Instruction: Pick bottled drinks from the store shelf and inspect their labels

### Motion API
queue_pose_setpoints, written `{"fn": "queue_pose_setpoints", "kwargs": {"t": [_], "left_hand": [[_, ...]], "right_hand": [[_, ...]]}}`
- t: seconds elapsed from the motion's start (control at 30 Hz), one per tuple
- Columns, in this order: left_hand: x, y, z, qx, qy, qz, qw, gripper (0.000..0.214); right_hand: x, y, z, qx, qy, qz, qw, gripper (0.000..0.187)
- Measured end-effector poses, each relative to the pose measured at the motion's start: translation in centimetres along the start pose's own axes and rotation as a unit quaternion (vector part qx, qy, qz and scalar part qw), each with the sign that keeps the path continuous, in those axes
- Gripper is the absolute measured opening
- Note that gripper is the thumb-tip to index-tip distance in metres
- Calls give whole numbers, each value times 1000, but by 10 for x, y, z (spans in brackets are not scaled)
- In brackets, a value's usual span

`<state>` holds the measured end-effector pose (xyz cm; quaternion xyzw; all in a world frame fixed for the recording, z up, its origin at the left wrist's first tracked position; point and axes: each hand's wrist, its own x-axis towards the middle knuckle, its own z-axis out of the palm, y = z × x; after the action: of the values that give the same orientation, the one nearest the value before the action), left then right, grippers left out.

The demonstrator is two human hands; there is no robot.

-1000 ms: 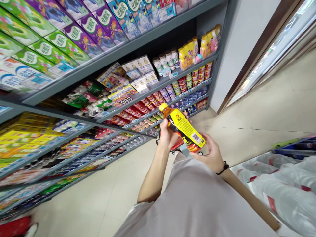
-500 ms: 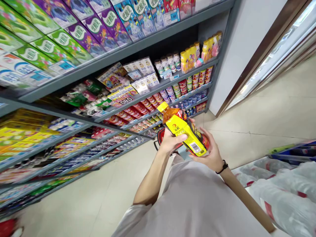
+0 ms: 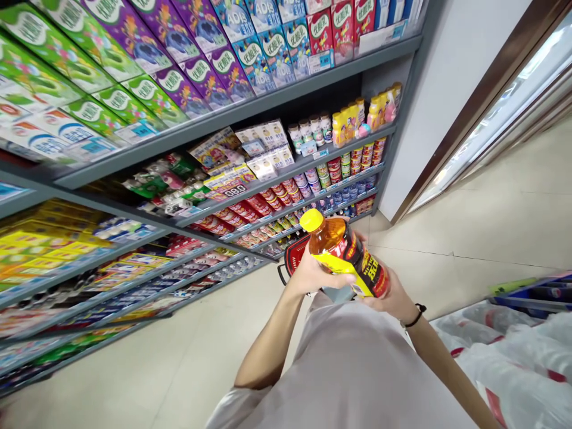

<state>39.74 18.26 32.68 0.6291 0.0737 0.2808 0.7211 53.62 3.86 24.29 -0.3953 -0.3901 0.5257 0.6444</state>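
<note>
A plastic drink bottle point(image 3: 364, 262) with a yellow cap, amber liquid and a black, red and yellow label lies tilted in front of my body. Its cap points up and left. My left hand point(image 3: 315, 273) is closed around the cap-side half, thumb across the yellow face. Around the base, my right hand point(image 3: 394, 299) is wrapped from the right. Fingers on the far side are mostly hidden by the bottle. Just beyond my left hand, a red shopping basket point(image 3: 295, 255) shows in part; where it rests is hidden.
Shelves point(image 3: 286, 164) run along the left and front, holding drink cartons point(image 3: 241, 59), small bottles point(image 3: 344, 125) and cans point(image 3: 333, 171). A white wall point(image 3: 415, 119) ends them. Plastic-wrapped packs point(image 3: 513, 363) and a blue crate point(image 3: 536, 295) stand at right. Tiled floor point(image 3: 214, 333) lies below.
The bottle has been turned in my hands: its yellow side with the barcode has swung away, and the black and red label now faces up. Both hands keep hold; the view has shifted slightly.
</note>
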Motion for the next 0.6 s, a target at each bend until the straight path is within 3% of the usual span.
{"fn": "queue_pose_setpoints", "kwargs": {"t": [0.1,0.3,0.47,0.6], "left_hand": [[-1,-1,2,32,11,7,999,62],[-9,1,8,110,39,29,993,64],[-18,7,13,182,69,39,980,72],[-25,4,15,166,121,44,978,93]], "right_hand": [[0,-1,3,-80,80,-40,993,78],[1,18,6,-239,194,-116,944,76],[3,26,3,-248,180,-140,942,80],[1,18,-2,-182,84,-111,973,85]]}}
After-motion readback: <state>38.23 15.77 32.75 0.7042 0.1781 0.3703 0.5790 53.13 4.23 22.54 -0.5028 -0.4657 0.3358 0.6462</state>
